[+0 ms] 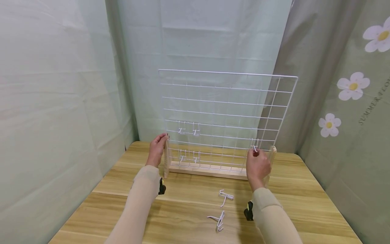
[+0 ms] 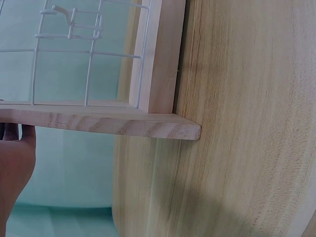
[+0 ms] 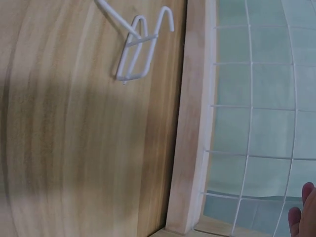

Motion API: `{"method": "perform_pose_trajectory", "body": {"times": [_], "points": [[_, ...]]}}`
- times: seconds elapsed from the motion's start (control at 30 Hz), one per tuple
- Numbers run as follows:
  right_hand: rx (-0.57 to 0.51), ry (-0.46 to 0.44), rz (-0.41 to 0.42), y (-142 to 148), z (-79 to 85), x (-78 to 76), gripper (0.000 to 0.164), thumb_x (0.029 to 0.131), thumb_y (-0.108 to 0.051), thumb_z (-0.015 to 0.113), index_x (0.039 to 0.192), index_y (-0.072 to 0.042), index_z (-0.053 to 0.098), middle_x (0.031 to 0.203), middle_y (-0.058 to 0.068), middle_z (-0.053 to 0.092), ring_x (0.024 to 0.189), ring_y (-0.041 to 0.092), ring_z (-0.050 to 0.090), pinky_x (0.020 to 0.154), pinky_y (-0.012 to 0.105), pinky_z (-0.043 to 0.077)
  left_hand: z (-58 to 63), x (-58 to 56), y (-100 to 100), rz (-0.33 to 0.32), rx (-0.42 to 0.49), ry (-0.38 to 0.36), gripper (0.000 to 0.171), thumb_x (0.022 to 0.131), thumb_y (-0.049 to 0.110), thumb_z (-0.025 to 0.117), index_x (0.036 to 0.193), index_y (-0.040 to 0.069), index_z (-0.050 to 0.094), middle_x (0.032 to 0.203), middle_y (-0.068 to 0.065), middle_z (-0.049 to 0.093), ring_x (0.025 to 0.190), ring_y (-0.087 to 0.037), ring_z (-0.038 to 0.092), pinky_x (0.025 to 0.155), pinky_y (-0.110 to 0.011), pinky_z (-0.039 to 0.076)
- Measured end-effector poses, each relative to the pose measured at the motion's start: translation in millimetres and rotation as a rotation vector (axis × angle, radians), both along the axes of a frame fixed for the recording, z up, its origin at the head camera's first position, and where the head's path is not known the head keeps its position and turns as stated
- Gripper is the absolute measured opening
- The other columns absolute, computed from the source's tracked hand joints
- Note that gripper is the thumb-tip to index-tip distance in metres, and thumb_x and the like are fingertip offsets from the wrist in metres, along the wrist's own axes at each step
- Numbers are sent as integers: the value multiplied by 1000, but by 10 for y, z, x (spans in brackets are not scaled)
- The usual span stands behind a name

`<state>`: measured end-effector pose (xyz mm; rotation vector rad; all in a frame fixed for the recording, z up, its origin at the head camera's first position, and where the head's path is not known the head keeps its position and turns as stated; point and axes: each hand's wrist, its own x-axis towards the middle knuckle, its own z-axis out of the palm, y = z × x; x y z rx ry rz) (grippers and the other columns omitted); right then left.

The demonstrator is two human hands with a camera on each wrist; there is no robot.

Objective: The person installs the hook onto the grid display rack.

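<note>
Poking above right fingers [image 1: 261, 156], white hook [image 1: 255, 147] against grid [image 1: 225, 126]

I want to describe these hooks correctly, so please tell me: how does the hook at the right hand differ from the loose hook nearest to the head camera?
The hook at the right hand stands upright at the wire grid; the loose hook lies on the table. The right hand holds the upright hook, partly hiding it; the loose hook is untouched and uncovered. Both are white wire hooks.

Pale curtains [image 1: 198, 37] behind and beside a wood-grain table [image 1: 182, 210], white flower prints [image 1: 353, 86] at right
</note>
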<state>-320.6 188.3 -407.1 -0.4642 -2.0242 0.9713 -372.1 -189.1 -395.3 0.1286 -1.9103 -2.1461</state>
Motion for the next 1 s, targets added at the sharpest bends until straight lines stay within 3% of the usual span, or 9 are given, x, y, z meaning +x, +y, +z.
{"method": "perform_pose_trajectory", "body": {"times": [0.43,1.0], "points": [[15,-10,33,32,-102,44,25,91,-28,60,86,-7,70,84,12,71,76,38,64,63,51,45,-6,-10,-11,-7,3,0,46,102,29,57,139,2,52,143,-8,52,128,-20,47,110,-34,36],[68,-6,76,92,-232,94,20,88,-23,63,86,-6,73,82,11,72,72,33,66,60,50,46,6,10,-13,-14,1,-5,44,101,29,57,137,3,53,143,-8,52,130,-22,46,111,-36,35]]}}
